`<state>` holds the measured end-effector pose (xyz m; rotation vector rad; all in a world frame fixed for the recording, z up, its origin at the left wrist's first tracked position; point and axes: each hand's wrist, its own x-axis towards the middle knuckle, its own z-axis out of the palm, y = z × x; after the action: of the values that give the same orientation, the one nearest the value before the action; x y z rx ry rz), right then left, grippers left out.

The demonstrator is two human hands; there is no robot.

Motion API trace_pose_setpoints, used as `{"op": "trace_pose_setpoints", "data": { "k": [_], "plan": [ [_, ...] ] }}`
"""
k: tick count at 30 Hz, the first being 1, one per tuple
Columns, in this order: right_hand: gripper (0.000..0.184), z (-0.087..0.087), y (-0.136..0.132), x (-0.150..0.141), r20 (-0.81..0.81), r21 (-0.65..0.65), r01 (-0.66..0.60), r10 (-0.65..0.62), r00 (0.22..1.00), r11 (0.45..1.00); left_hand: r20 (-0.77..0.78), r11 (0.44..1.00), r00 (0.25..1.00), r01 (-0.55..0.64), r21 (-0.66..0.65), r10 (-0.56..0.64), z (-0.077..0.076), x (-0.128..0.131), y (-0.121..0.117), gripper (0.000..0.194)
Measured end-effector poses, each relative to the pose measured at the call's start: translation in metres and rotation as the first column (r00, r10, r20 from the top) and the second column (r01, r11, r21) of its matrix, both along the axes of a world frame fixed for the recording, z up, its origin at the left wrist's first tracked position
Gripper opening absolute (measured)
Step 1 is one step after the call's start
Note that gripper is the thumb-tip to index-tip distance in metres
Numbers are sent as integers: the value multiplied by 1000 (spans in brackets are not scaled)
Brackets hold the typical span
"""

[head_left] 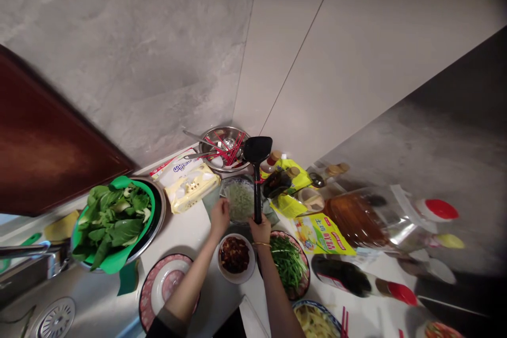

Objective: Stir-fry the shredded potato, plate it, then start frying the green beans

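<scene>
My left hand (220,217) is closed at the near left edge of a glass bowl (240,217) of pale green food; a clear film or rim shows by the fingertips, and which it is I cannot make out. A black spatula (257,179) points away from me with its blade up, and its handle end lies between the thumb and fingers of my right hand (261,229), beside the same bowl. Nearer to me, between my forearms, stands a white bowl of dark red-brown sauce (234,254). A plate of chopped green stalks (287,264) is partly behind my right forearm.
Leafy greens (119,216) fill a green colander at left, beside the sink (24,288). A tissue pack (192,190) and a steel basin (206,165) with red chopsticks stand at the back. At right are an oil jug (356,219), a dark bottle (340,274) and a yellow packet (327,235).
</scene>
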<state>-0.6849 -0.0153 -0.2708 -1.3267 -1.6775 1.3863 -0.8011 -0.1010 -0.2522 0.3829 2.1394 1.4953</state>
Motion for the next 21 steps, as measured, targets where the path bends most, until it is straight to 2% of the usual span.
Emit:
{"op": "trace_pose_setpoints", "data": {
  "k": [3, 6, 10, 13, 16, 19, 21],
  "plan": [
    [25, 19, -6, 9, 9, 21, 10, -10, 1000, 1000, -38, 998, 997, 63, -6, -63, 6, -2, 15, 15],
    [32, 50, -20, 32, 11, 34, 12, -12, 1000, 999, -76, 990, 987, 141, -9, -142, 11, -6, 28, 15],
    [38, 104, -51, 89, -1, -160, 30, -30, 1000, 987, -133, 962, 952, 272, -37, -274, 19, -12, 42, 12],
    [42, 149, -80, 154, -29, -302, 144, -160, 987, 942, -184, 930, 912, 355, -92, -366, 29, -13, 49, 12],
    [42, 195, -114, 232, -26, -349, 303, -332, 943, 887, -245, 877, 843, 454, -156, -480, 44, -6, 55, 12],
    [42, 234, -148, 316, -68, -346, 476, -527, 847, 809, -297, 812, 756, 550, -196, -584, 57, 8, 63, 12],
    [41, 251, -164, 374, -105, -337, 590, -652, 751, 734, -333, 791, 717, 566, -232, -612, 60, 18, 70, 10]
  ]
}}
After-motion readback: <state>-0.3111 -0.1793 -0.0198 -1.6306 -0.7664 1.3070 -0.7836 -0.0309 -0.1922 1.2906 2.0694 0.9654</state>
